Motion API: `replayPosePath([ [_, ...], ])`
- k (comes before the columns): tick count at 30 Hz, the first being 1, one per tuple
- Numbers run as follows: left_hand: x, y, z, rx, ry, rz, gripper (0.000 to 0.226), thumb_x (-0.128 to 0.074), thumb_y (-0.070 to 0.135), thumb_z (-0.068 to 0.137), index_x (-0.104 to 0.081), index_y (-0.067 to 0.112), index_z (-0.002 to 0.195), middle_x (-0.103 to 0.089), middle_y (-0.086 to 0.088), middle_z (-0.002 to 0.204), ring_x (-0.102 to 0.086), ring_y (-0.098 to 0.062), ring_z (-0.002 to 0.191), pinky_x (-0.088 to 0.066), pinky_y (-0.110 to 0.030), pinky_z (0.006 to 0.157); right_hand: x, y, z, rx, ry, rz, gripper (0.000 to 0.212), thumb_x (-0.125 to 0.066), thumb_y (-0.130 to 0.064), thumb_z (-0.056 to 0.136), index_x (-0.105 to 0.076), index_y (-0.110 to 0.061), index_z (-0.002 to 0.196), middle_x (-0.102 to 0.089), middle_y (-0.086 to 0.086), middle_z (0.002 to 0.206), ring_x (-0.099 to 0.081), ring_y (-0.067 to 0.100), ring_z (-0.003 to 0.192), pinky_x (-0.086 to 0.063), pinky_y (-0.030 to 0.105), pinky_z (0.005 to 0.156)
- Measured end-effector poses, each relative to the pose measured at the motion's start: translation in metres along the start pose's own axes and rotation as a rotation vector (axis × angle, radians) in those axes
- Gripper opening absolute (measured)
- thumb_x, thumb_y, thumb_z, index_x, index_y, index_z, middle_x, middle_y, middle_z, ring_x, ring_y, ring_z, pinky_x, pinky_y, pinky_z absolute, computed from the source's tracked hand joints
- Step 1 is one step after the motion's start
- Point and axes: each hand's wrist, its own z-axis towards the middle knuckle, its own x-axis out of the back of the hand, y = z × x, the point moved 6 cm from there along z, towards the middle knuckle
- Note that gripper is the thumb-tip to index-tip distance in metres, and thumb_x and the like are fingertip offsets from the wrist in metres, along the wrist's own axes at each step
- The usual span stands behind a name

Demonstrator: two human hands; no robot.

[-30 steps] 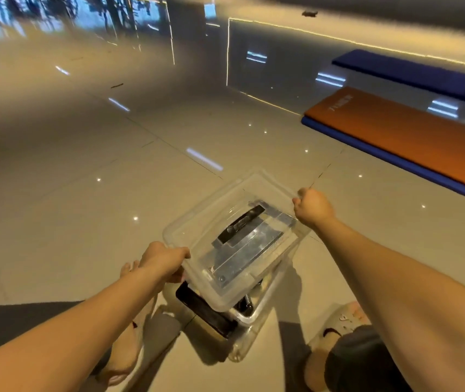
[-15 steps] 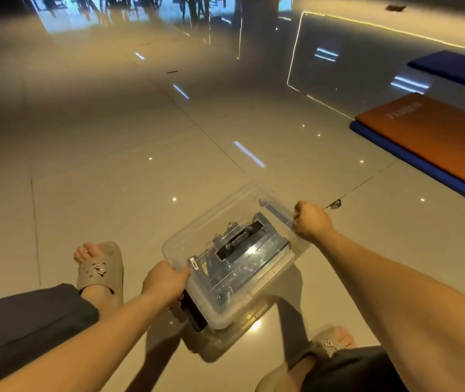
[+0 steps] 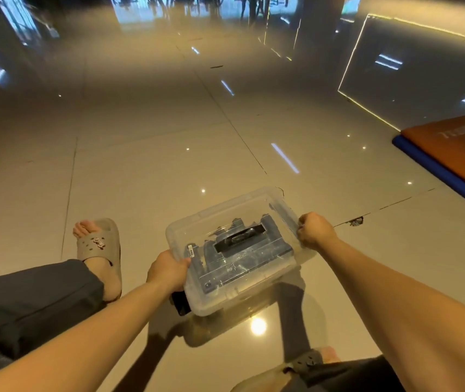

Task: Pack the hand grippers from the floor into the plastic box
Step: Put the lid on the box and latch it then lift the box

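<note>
Plastic box (image 3: 225,298): lidded, held over the floor (image 3: 155,171) between both hands.
Left hand (image 3: 166,271): fingers clenched round the box's near end.
Right hand (image 3: 314,232): fingers clenched round its far end.
Inside: dark shapes (image 3: 205,258), too blurred to name.

Both bare forearms reach in from the lower corners; the left hand (image 3: 167,271) and right hand (image 3: 314,232) grip opposite ends of the plastic box (image 3: 242,267).

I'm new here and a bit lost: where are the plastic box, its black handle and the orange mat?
plastic box (image 3: 220,224): head view, clear lid, far left part.
black handle (image 3: 239,239): head view, middle of the grip.
orange mat (image 3: 457,154): head view, its orange top face.
</note>
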Motion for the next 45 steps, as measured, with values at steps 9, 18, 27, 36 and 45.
replayPosePath([
  [9,0.049,0.022,0.037,-0.150,0.165,0.119,0.034,-0.053,0.029,0.103,-0.063,0.022,0.135,-0.070,-0.012,0.122,-0.060,-0.034,0.096,-0.046,-0.037,0.078,-0.020,0.003,-0.045,-0.078,-0.477,0.349,0.030,-0.077,-0.014,0.085,-0.067,0.005,0.106,-0.075,0.018,0.095,-0.077,0.029,0.075,-0.064,0.040,0.067],
  [18,0.049,-0.023,0.043,0.102,0.013,-0.160,0.085,-0.061,0.057,0.094,-0.029,0.013,0.159,-0.040,-0.016,0.157,-0.045,-0.039,0.138,-0.039,-0.053,0.111,-0.027,0.028,-0.036,-0.118,-0.545,0.299,0.106,-0.087,-0.059,0.063,-0.041,-0.008,0.144,-0.050,0.013,0.144,-0.052,0.032,0.128,-0.048,0.051,0.101],
  [27,0.059,-0.009,0.043,-0.025,0.104,0.144,0.054,-0.064,0.051,0.094,-0.058,0.004,0.119,-0.066,-0.010,0.102,-0.064,-0.029,0.088,-0.055,-0.041,0.074,-0.031,0.014,-0.044,-0.129,-0.510,0.498,0.065,-0.085,-0.035,0.071,-0.055,-0.010,0.123,-0.066,0.008,0.116,-0.063,0.027,0.109,-0.055,0.047,0.093],
  [36,0.049,0.009,0.031,-0.101,0.144,0.487,0.029,-0.051,0.032,0.104,-0.055,0.005,0.114,-0.061,-0.011,0.100,-0.059,-0.026,0.085,-0.047,-0.035,0.068,-0.033,-0.014,-0.055,-0.121,-0.302,0.308,0.037,-0.072,-0.020,0.087,-0.050,-0.008,0.115,-0.062,0.015,0.115,-0.066,0.033,0.101,-0.062,0.047,0.079],
  [45,0.048,0.009,0.028,-0.108,0.150,0.498,0.027,-0.050,0.031,0.105,-0.055,0.006,0.114,-0.062,-0.012,0.105,-0.058,-0.027,0.087,-0.045,-0.034,0.069,-0.032,-0.025,-0.058,-0.078,-0.256,0.174,0.030,-0.070,-0.026,0.091,-0.049,-0.014,0.110,-0.063,0.014,0.116,-0.065,0.034,0.102,-0.061,0.043,0.080],
])
